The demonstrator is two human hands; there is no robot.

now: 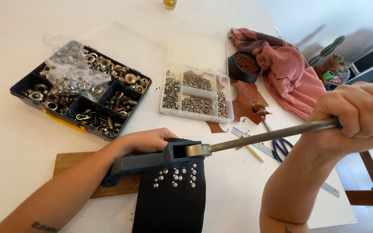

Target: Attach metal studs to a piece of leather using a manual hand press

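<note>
A dark blue-grey hand press point(160, 159) stands on a wooden board point(72, 162) over a black leather piece point(171, 203) studded with several small silver rivets. My left hand point(145, 140) rests on the back of the press and steadies it. My right hand point(359, 114) is closed around the end of the press's long metal lever point(273, 133), which is raised and points to the right.
A dark organiser tray point(80, 88) of metal eyelets and rings sits at the left, partly under a plastic bag. A clear box point(195, 92) of small rivets, a black cup point(242, 67), brown leather scraps point(247, 101), ruler, blue scissors point(281, 146) and pink towel point(290, 71) lie at the right.
</note>
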